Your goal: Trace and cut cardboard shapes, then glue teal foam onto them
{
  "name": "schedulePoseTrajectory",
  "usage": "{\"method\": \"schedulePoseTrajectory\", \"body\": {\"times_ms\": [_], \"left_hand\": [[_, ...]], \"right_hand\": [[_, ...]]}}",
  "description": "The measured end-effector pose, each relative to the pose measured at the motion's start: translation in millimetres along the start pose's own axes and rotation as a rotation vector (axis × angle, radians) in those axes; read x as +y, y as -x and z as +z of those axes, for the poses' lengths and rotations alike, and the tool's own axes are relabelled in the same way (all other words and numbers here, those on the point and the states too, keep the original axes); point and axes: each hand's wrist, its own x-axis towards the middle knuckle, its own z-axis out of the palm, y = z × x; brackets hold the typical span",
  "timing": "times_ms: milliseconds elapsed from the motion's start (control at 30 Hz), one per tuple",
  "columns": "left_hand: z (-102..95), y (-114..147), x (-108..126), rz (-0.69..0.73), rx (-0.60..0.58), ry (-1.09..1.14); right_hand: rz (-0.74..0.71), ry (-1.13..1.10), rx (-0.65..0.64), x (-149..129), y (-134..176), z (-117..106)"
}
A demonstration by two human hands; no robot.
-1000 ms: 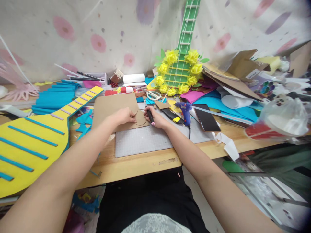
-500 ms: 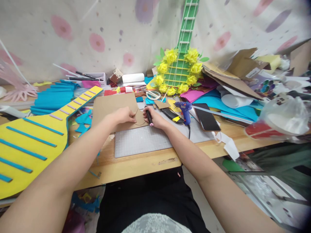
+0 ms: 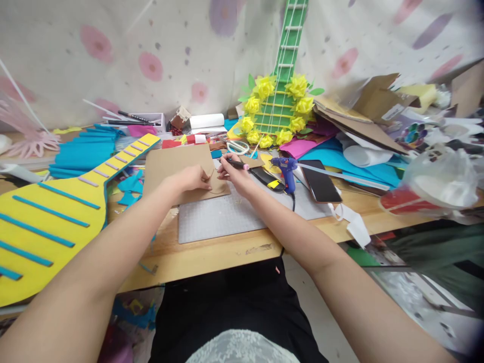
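My right hand (image 3: 235,174) grips a black marker (image 3: 237,164) with a pink end; the marker lies almost level, its tip end toward the left. Beside it, my left hand (image 3: 194,179) rests on a brown cardboard sheet (image 3: 172,162), its fingers pinched together at a small cardboard piece that they mostly cover. A thin curved line or edge shows on the cardboard just right of those fingertips. Under the sheet's front right corner lies a grey cutting mat (image 3: 217,219).
Right of my hands are a black-and-yellow utility knife (image 3: 269,180), a blue glue gun (image 3: 286,174) and a phone (image 3: 321,182). White scissors (image 3: 238,147) lie behind. A yellow guitar shape (image 3: 49,222) fills the left; a green flowered one (image 3: 278,108) stands at the back.
My right hand has moved slightly up and away, and the marker has swung from steep to nearly level, its pink end now to the right. My left hand stays in about the same place.
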Motion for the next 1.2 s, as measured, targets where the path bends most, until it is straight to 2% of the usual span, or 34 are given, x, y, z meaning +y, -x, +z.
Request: {"method": "schedulePoseTrajectory", "body": {"times_ms": [133,300,467,600,767,900,1033,1200], "left_hand": [[1.0,0.3,-2.0,-0.006,-0.006,0.009],[3.1,-1.7,-4.5,0.010,0.000,0.017],[3.7,-1.9,-6.3,0.038,-0.001,-0.010],[-0.7,-5.1,-14.5,0.079,-0.079,-0.038],[-5.7,-16.0,-30.8,0.115,-0.146,-0.033],[-8.8,-16.0,-31.7,0.100,-0.171,-0.067],[-13.1,-10.0,-25.1,0.081,-0.181,-0.080],[-13.1,-11.1,-25.8,0.064,-0.162,-0.081]], "right_hand": [[0.113,-0.070,0.051,4.0,-2.6,16.9],[0.132,-0.148,0.099,19.7,-2.5,26.2],[0.102,-0.260,0.117,25.0,2.0,27.1],[0.092,-0.411,0.126,23.9,6.9,24.2],[0.078,-0.430,0.077,29.7,7.8,21.4],[0.032,-0.270,0.089,42.1,4.7,24.5],[-0.039,0.090,0.103,50.2,5.2,27.6],[-0.089,0.501,0.079,43.8,9.3,28.2]]}}
